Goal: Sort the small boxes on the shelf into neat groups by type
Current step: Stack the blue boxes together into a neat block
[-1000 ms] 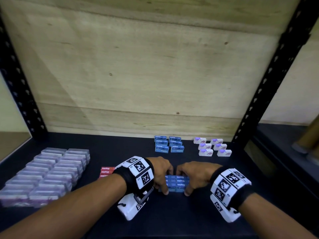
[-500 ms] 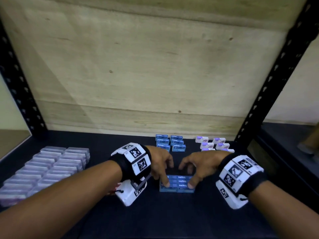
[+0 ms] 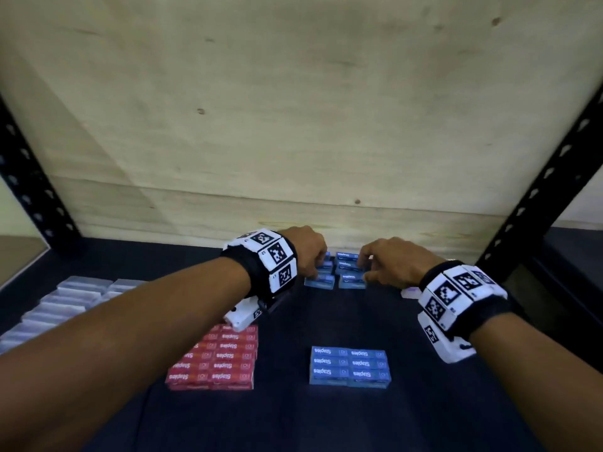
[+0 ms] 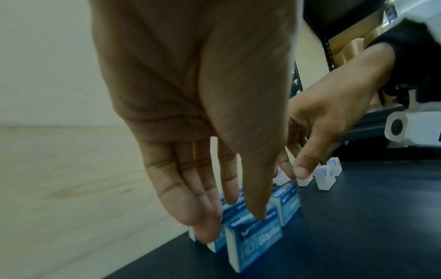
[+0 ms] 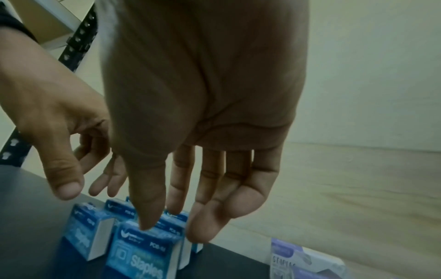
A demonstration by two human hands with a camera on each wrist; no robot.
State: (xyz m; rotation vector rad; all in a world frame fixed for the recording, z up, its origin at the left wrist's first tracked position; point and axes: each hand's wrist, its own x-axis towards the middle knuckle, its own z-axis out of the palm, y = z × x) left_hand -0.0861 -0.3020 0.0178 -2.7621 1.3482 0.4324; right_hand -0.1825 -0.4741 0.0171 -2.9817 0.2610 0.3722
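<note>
Dark shelf board (image 3: 326, 419) w/ pale wooden back panel (image 3: 293, 125) behind it. At rear centre, just in front of panel: group of small light-blue staple boxes (image 3: 350, 280), 2 columns side by side. Left hand (image 3: 308, 252) over group's left column, right hand (image 3: 391, 262) over right column; fingertips at the boxes, contact unclear. Small white-and-lilac boxes (image 4: 324, 176) just right of that group, partly hidden behind right wrist. Nearer the front, centre-right: block of darker blue "Staples" boxes (image 3: 349, 365), 2 across, touching. Left of it, apart: block of red "Staples" boxes (image 3: 217, 360), partly under left forearm. Far left: rows of clear plastic cases (image 3: 65, 301), front to back.
</note>
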